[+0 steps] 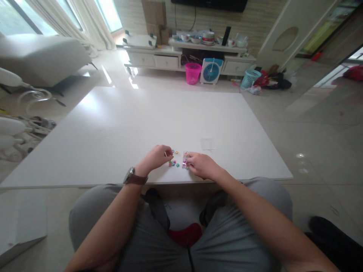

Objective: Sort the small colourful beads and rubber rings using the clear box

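Several small, brightly coloured pieces lie loose near the front edge of the white table; their exact kind is too small to tell. Over them is my left hand, its thumb and fingertips pinched together, and whatever is between them is hidden. To the right sits a small clear box with more coloured pieces in it. My right hand has its curled fingers on the right side of that box, covering part of it. A yellow piece lies a little farther off, between the two hands.
A thin clear square sheet or lid lies on the table beyond my right hand. Past the table stand a pink basket, a blue-and-white fan and a low white cabinet. My knees are under the front edge.
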`<state>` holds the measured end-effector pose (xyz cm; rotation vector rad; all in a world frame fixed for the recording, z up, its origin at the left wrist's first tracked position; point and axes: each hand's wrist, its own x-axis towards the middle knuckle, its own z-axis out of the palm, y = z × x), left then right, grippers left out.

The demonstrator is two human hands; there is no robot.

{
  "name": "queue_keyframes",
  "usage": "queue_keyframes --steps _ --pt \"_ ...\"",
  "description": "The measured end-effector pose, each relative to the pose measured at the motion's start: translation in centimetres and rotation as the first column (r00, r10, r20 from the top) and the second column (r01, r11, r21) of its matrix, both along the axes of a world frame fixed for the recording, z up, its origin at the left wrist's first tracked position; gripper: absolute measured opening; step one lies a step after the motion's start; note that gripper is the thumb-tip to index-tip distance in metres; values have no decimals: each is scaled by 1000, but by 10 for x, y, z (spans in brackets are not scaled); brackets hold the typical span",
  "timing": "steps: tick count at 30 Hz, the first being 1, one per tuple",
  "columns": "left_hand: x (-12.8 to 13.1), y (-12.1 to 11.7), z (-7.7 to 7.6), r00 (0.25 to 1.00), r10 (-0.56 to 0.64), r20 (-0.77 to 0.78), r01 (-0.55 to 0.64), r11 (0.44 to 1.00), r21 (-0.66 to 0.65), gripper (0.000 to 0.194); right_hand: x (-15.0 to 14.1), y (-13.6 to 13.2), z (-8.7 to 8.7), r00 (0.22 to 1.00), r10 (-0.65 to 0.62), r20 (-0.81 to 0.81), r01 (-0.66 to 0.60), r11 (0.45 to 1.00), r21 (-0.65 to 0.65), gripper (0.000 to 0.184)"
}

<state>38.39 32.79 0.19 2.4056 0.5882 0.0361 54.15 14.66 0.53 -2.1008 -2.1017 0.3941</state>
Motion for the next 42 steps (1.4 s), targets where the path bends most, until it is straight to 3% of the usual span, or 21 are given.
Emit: queue_keyframes --steps 9,20,42 --pt "-4 4 -12 998 -42 -42 41 999 -18 19 3 -2 4 999 -29 -24 29 1000 -2 21" --pt "-3 4 -19 996 -73 -43 73 997 -8 27 1 -2 0 998 51 -43 -51 999 6 20" --pt "-2 4 -18 992 -76 -99 76 997 -6 19 0 -1 -1 997 48 -55 -48 999 1 20"
